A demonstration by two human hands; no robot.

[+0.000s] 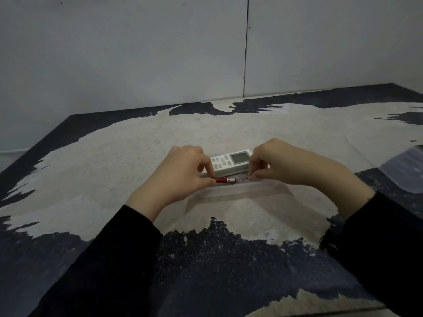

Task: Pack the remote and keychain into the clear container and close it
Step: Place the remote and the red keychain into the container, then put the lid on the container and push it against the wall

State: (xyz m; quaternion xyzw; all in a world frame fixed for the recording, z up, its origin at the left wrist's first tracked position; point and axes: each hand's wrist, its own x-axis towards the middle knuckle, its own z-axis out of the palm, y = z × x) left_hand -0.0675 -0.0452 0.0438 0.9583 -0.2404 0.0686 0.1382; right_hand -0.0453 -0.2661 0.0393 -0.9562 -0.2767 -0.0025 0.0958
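Pinching the red keychain (225, 180) at its two ends, both hands hold it stretched level just above the near rim of the clear container (238, 191). The left hand (180, 172) has its thumb and forefinger closed on the red barrel's left end, with the other fingers curled in. The right hand (279, 165) grips the thin metal chain at the keychain's right end between closed fingertips; how much of the chain lies inside that grip cannot be told. The container sits on the worn table (128, 156), whose pale surface is patched with dark speckled areas, and its transparent walls are hard to trace against that surface. The white remote (230, 162), with a grey screen on its right part and rows of buttons on its left, lies just behind the keychain, between the two hands; it appears to rest inside the container, though the clear walls make this uncertain. Well apart at the table's right edge lies a clear lid (406, 170), partly cut off by the frame. Black sleeves (107, 266) cover both forearms to the wrists.
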